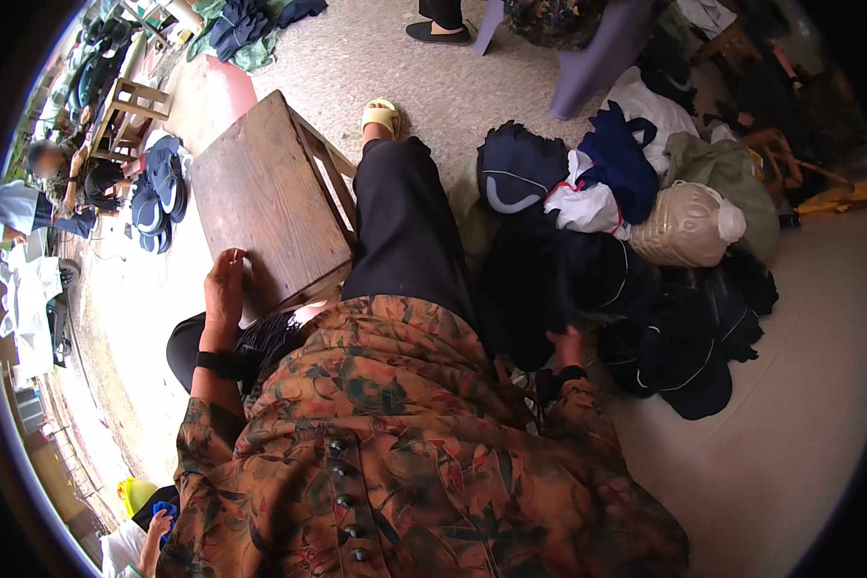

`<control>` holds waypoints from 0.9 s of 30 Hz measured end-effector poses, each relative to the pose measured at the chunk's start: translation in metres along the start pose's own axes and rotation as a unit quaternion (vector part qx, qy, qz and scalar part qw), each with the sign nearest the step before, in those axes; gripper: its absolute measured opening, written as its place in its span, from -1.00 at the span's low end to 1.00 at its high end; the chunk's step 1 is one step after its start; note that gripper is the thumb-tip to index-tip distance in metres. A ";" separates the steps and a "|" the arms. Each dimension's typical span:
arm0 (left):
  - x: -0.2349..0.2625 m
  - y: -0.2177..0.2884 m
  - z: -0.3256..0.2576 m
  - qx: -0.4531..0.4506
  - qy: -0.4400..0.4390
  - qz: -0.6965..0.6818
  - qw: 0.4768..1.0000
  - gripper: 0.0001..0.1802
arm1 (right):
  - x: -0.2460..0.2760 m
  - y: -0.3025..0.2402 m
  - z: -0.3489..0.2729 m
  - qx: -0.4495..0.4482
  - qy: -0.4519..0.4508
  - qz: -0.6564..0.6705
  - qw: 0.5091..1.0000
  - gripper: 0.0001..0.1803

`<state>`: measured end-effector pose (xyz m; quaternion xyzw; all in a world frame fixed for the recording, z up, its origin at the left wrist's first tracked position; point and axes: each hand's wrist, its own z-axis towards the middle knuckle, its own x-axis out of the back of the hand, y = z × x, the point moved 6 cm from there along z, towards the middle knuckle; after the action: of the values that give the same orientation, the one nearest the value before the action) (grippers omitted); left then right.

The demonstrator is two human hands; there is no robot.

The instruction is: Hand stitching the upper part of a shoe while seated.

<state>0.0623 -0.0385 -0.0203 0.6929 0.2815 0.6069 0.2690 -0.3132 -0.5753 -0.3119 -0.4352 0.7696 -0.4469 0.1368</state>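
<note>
My left hand (224, 285) is resting on the near edge of the small wooden table (265, 197), fingers lying loosely together and flat, gripping nothing. The table is sitting tilted on the speckled floor (433, 87) just left of my outstretched leg in black trousers (405, 226), with a yellow slipper (380, 116) on that foot.

My right hand (568, 345) is reaching down into the heap of dark garments (588, 279) at my right side, fingertips touching the black cloth. Can't tell how far those fingers are curling or whether they're pinching fabric; the sleeve and cloth are hiding most of it.

The heap is lying on the floor beside my right leg: navy and white pieces on top, a beige bag (689, 226) at its right end. A person is sitting well off to the left.
</note>
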 end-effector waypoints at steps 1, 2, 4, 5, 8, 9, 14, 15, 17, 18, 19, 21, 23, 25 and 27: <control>0.002 -0.001 -0.003 0.005 0.005 0.001 1.000 -0.76 | 0.002 0.036 0.014 0.024 -0.022 -0.247 0.969 -0.44; 0.006 0.000 -0.006 -0.008 0.002 0.014 1.000 -0.77 | -0.001 0.051 0.022 0.053 -0.047 -0.472 0.879 -0.40; 0.004 0.007 -0.002 -0.027 0.003 0.035 0.999 -0.78 | -0.007 0.080 0.028 0.213 -0.154 -0.599 0.756 -0.24; 0.009 0.005 -0.008 -0.003 -0.009 0.032 0.999 -0.78 | -0.014 0.100 0.039 0.193 -0.141 -0.653 0.719 -0.19; 0.009 -0.008 -0.017 0.056 0.006 -0.030 0.998 -0.76 | 0.004 0.138 0.065 0.248 -0.098 -0.650 0.712 -0.70; 0.006 -0.005 -0.012 0.025 0.006 -0.031 0.999 -0.76 | 0.005 0.143 0.064 0.269 -0.110 -0.641 0.710 -0.70; 0.026 0.001 -0.026 0.081 0.015 -0.100 0.992 -0.75 | 0.005 0.091 0.076 0.347 -0.196 -0.605 0.689 -0.36; 0.030 0.004 -0.025 0.063 0.026 -0.109 0.992 -0.76 | -0.001 0.083 0.070 0.324 -0.209 -0.636 0.669 -0.34; 0.041 0.000 -0.016 0.044 0.039 -0.089 0.994 -0.75 | -0.001 0.068 0.067 0.273 -0.234 -0.695 0.623 -0.30; 0.042 0.003 -0.006 0.022 0.035 -0.061 0.997 -0.75 | -0.003 0.063 0.064 0.242 -0.242 -0.719 0.605 -0.28; 0.047 0.000 0.005 0.034 0.043 -0.058 0.997 -0.74 | -0.005 0.052 0.061 0.213 -0.255 -0.744 0.580 -0.26; 0.058 0.004 0.023 0.027 0.083 -0.024 0.996 -0.75 | -0.014 0.026 0.060 0.159 -0.281 -0.791 0.519 -0.21; 0.058 0.021 0.061 -0.006 0.084 0.017 0.996 -0.76 | -0.015 0.019 0.038 0.074 -0.293 -0.820 0.486 -0.17; 0.048 0.010 0.100 -0.023 0.063 0.074 0.995 -0.80 | -0.003 0.015 0.052 0.303 -0.087 -0.805 0.503 -0.14; 0.069 -0.020 0.125 -0.096 0.119 0.108 0.982 -0.80 | -0.006 0.006 0.049 0.490 0.122 -0.721 0.474 -0.12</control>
<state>0.1925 0.0211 -0.0015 0.6127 0.1754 0.7350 0.2314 -0.2830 -0.5970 -0.3456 -0.6398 -0.1520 -0.7407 -0.1377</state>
